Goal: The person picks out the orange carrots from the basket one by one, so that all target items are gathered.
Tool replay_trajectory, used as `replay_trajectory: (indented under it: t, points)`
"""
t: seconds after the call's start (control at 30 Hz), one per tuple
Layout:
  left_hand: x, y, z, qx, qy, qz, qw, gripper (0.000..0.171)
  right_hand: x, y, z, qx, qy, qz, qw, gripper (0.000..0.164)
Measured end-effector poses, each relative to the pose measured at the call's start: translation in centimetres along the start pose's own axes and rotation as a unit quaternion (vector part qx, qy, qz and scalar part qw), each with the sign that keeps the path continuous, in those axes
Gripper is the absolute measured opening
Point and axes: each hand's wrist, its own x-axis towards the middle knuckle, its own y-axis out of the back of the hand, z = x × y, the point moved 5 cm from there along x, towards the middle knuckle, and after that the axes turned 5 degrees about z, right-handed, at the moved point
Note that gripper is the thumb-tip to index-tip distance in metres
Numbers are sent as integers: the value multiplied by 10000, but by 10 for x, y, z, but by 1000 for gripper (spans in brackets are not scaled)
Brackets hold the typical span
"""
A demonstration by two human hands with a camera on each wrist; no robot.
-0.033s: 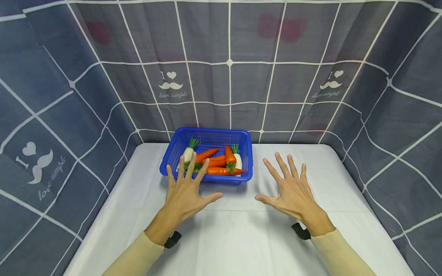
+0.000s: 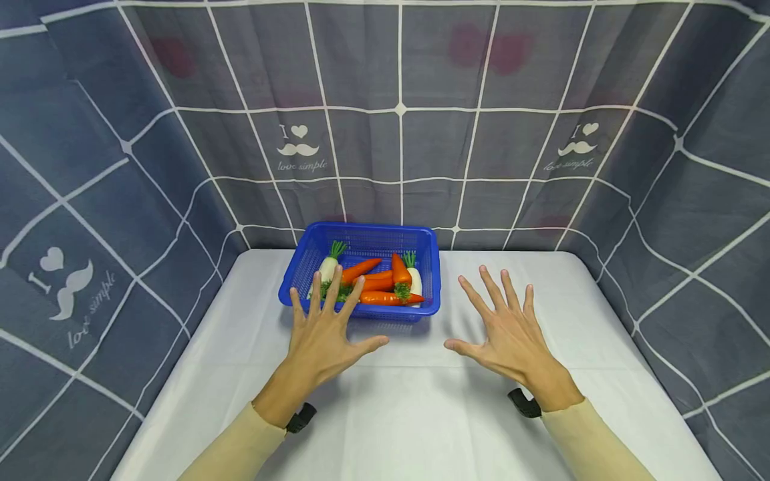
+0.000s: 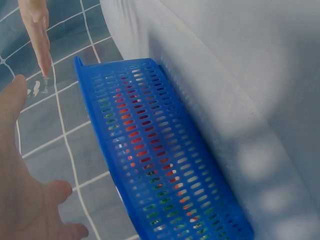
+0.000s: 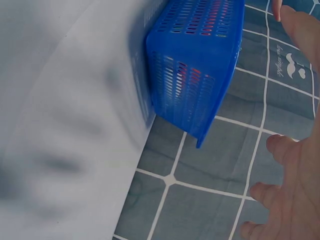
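Observation:
A blue plastic basket (image 2: 385, 233) stands on the white table, near its far edge. Inside lie several orange carrots (image 2: 379, 298) and two white radishes with green tops, one radish (image 2: 327, 268) on the left and another radish (image 2: 416, 282) on the right. My left hand (image 2: 321, 344) is raised before the basket, fingers spread; in the head view its fingertips cover part of the near left rim. My right hand (image 2: 511, 334) is held to the right of the basket, fingers also spread and holding nothing. Through the basket's slotted wall (image 3: 150, 145), orange and green show.
The table (image 2: 409, 414) has a white cover. A grey-blue checked curtain (image 2: 433, 147) with white lines encloses it at the back and both sides. A black band (image 2: 301, 417) sits on the left wrist, and a similar band (image 2: 525, 403) on the right.

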Motion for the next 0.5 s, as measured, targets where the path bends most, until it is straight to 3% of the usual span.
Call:
replay_trajectory:
  t: [0.5]
  points:
    - [-3,-1,-6,152,91,81,9998,123,3,-6,-10,298,38,70,9995,114]
